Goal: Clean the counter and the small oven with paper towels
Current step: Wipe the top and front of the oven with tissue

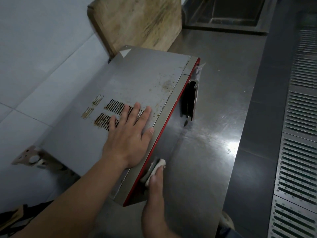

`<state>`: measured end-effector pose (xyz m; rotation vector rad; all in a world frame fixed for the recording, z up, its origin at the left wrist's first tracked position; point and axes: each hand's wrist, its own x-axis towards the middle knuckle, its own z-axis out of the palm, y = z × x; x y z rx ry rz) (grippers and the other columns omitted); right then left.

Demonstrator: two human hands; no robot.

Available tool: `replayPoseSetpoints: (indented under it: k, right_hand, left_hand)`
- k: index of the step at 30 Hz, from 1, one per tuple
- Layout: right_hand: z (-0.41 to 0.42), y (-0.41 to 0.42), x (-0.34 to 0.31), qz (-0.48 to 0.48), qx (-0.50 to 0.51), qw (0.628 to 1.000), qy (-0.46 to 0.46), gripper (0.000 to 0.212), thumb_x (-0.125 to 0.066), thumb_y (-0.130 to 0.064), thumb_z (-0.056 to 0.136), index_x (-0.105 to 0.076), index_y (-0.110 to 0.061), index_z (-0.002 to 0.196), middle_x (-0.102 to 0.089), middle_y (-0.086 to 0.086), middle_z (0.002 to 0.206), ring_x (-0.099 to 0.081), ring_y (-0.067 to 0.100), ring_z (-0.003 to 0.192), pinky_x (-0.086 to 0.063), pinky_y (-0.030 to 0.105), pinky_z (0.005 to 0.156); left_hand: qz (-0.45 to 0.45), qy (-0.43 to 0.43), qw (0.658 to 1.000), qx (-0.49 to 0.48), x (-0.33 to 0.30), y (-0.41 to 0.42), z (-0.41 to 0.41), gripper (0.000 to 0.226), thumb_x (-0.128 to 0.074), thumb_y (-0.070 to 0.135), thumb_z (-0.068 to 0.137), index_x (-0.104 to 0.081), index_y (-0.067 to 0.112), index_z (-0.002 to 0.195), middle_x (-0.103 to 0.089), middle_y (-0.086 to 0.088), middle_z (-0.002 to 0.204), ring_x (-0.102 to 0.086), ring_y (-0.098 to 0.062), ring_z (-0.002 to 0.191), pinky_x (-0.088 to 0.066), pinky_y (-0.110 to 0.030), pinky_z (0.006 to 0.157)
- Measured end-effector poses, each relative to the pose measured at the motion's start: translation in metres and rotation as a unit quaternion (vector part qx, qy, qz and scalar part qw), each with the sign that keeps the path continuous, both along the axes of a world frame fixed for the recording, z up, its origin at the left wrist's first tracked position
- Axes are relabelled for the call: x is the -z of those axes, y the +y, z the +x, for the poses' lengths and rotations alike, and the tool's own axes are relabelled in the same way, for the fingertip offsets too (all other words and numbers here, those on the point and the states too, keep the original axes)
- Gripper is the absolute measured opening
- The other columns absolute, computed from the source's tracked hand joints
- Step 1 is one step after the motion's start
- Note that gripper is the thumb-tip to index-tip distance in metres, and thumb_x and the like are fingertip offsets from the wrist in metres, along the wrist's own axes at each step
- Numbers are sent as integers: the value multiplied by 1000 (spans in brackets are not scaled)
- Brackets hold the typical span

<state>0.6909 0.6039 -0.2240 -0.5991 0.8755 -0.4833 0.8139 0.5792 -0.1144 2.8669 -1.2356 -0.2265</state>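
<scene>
The small oven (pixel 137 79) stands on the steel counter (pixel 219 117), seen from above: grey top with vent slots, brown stains and specks, red front edge. My left hand (pixel 127 134) lies flat on the oven's top, fingers spread over the vent slots. My right hand (pixel 154 191) grips a wad of white paper towel (pixel 157 166) and presses it against the oven's front face near its lower left corner. The front face itself is mostly hidden from this angle.
A worn wooden cutting board (pixel 139 23) leans against the tiled wall behind the oven. A sink basin (pixel 231 11) sits at the far end of the counter. Slotted metal floor grating (pixel 298 134) runs along the right. Crumbs dot the counter.
</scene>
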Motion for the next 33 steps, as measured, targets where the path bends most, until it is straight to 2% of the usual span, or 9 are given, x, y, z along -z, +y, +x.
replayPoseSetpoints:
  k: [1,4,9,14,18,23,26,30,33]
  right_hand:
    - [-8,10,-10,-53,-19,998,-17,35,-42,-27,100,-37,-43,131,-28,-2,159,-39,-9,129,-21,28,120]
    - [-8,21,-47,-168,-63,983,26,75,-37,-52,68,-9,-49,137,-2,-23,158,-7,-9,144,-10,27,123]
    - [-18,21,-64,-256,-24,966,-38,76,-42,-49,85,-3,-44,150,2,-30,160,0,-4,148,-11,34,122]
    - [23,-43,3,-134,-25,991,9,88,-40,-88,79,-25,-42,153,-31,-12,158,-27,8,146,-22,45,120]
    - [45,-96,62,-62,-40,996,41,89,-44,-91,74,-43,-38,145,-46,-10,149,-40,9,139,-26,46,119]
    - [30,-99,58,78,-54,995,33,98,-43,-91,69,-60,-17,132,-64,6,130,-59,21,121,-37,44,113]
    - [8,-63,32,65,-59,996,24,78,-48,-77,82,-62,-16,130,-68,7,124,-62,20,117,-48,40,103]
    - [-18,6,-9,-58,-53,997,26,100,-65,-68,69,-25,-33,153,-30,-9,158,-33,0,141,-27,28,119]
    - [-24,40,-28,-240,-74,968,9,88,-54,-39,84,4,-49,151,-3,-15,165,-9,4,150,-13,22,121]
  left_hand:
    - [-1,2,1000,0,0,0,0,64,-4,61,94,12,47,155,17,14,166,22,-12,151,8,-51,123]
    - [-5,2,1000,4,1,0,0,63,-7,60,97,11,46,156,16,13,166,22,-13,151,9,-51,123]
    - [-6,2,1000,1,1,1,1,63,-6,59,97,12,45,155,17,12,166,22,-13,151,9,-51,122]
    - [-3,1,1000,0,0,-1,-1,64,-7,59,96,10,45,156,16,12,166,21,-14,152,7,-53,123]
    - [3,-1,1000,1,-1,-2,-1,65,-5,59,95,11,45,156,17,11,166,21,-14,151,7,-52,123]
    - [1,5,1000,1,-3,-2,-2,64,-6,59,95,12,46,155,17,13,166,23,-12,151,6,-53,123]
    - [4,6,1000,-2,-2,-1,-2,64,-7,59,95,12,46,155,17,13,166,22,-12,151,6,-53,123]
    - [1,6,1000,-2,-1,-1,-1,64,-6,59,96,11,45,156,18,13,166,23,-13,151,7,-53,123]
    - [2,5,1000,0,0,0,-1,63,-6,59,96,12,45,156,18,12,166,22,-13,151,7,-53,123]
